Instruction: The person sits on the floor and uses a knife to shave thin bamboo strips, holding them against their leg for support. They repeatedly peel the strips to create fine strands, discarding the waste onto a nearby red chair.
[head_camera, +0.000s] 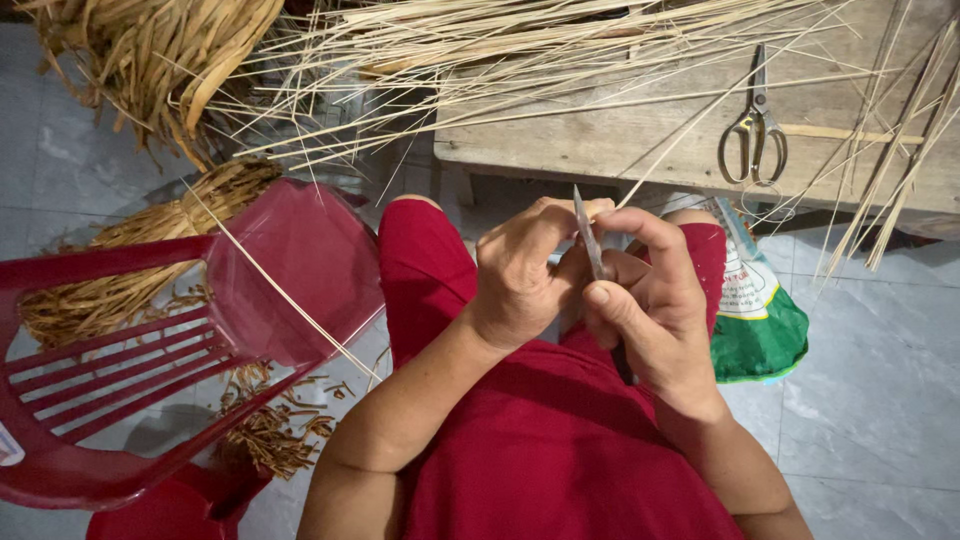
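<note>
The thin grey metal knife blade (591, 240) stands upright over the red-clothed lap, right hand (655, 310) fingers wrapped round its handle. Left hand (520, 275) pinches a pale straw strip (700, 125) against it. Steel scissors (753, 130) lie far right on the worn wooden table (620, 140).

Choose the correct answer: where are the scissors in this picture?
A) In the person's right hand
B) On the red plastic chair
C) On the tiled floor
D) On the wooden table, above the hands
D: the scissors lie flat on the wooden table, apart from both hands, which hold a thin blade over the lap.
</note>
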